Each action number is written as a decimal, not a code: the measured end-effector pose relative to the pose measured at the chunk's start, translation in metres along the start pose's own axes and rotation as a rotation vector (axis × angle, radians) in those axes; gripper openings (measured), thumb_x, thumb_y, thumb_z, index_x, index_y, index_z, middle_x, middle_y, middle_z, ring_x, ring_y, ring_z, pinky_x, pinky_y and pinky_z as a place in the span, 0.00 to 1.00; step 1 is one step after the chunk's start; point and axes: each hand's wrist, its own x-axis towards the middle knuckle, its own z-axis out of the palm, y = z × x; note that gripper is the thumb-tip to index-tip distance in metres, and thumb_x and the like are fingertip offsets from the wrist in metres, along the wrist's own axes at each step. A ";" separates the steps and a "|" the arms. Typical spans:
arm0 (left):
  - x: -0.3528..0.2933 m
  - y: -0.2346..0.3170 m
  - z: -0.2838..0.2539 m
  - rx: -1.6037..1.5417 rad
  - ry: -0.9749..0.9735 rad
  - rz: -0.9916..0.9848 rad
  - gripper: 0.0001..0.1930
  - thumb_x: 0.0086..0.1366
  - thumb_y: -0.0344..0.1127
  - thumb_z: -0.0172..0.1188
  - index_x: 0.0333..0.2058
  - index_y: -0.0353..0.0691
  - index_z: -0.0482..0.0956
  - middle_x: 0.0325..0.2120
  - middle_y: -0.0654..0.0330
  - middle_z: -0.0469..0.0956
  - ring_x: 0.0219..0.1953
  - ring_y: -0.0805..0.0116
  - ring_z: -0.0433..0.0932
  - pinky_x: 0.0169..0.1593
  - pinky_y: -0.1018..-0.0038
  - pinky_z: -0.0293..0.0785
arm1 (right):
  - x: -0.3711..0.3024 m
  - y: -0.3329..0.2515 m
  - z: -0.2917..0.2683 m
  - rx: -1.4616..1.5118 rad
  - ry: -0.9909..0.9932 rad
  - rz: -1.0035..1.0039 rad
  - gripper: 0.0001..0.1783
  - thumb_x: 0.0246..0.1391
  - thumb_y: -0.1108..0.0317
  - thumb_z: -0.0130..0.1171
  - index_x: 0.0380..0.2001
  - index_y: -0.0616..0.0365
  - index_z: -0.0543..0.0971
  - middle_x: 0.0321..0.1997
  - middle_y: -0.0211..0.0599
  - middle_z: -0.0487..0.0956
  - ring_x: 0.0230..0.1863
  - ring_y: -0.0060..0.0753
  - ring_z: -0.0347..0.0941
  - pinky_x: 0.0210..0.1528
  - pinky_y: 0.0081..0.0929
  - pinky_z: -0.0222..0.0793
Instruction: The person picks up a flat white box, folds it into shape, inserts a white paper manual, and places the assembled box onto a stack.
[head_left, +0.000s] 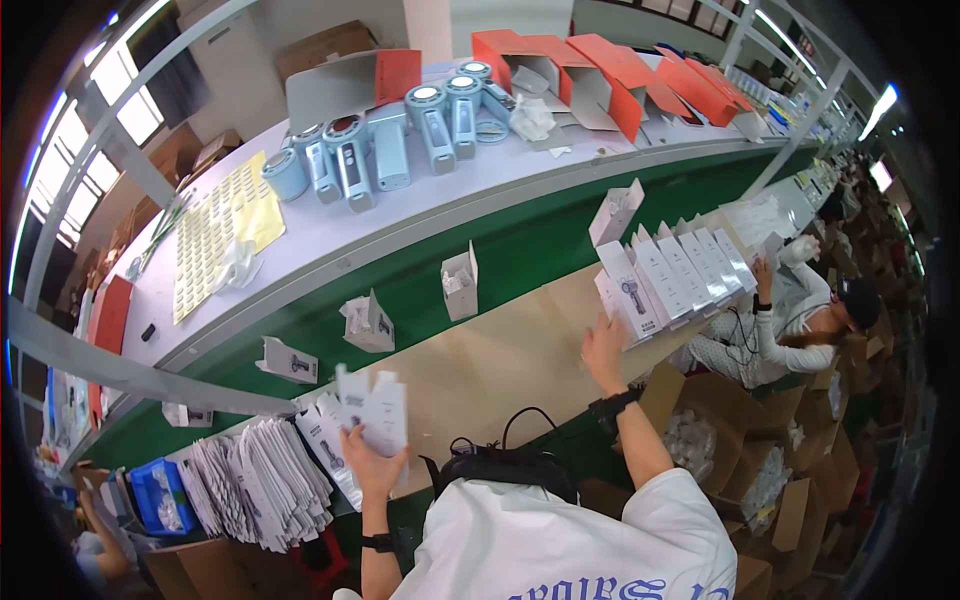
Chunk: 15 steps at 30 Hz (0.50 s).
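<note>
Left hand (372, 466): wrapped around a white carton (384, 414) with raised top flaps, above the near left part of the tan worktop (520, 355).
Right hand (604, 352): fingers apart and blurred, at the left end of the carton row; I cannot tell whether they touch it.
Carton row (690, 268): printed white cartons side by side, right side of the worktop.
Flattened cartons (262, 485): packed together at near left, beside the blue bin (148, 500).
Green panel (415, 275): open white cartons (461, 290) spaced out along its foot.
Far shelf (330, 235): light-blue handheld devices (436, 140), orange-red boxes (625, 82) to their right, yellow sticker sheet (262, 222) to their left.
Far right: a co-worker (795, 325), one hand by the row's right end.
Near right: open cardboard boxes (735, 452) containing whitish items.
</note>
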 end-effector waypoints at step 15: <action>0.016 0.145 -0.068 -0.084 -0.415 0.642 0.56 0.30 0.43 0.77 0.58 0.42 0.50 0.60 0.34 0.45 0.64 0.32 0.44 0.65 0.41 0.38 | -0.051 -0.171 -0.091 1.506 -1.444 0.202 0.25 0.47 0.78 0.56 0.52 0.65 0.71 0.45 0.37 0.77 0.45 0.26 0.74 0.47 0.26 0.71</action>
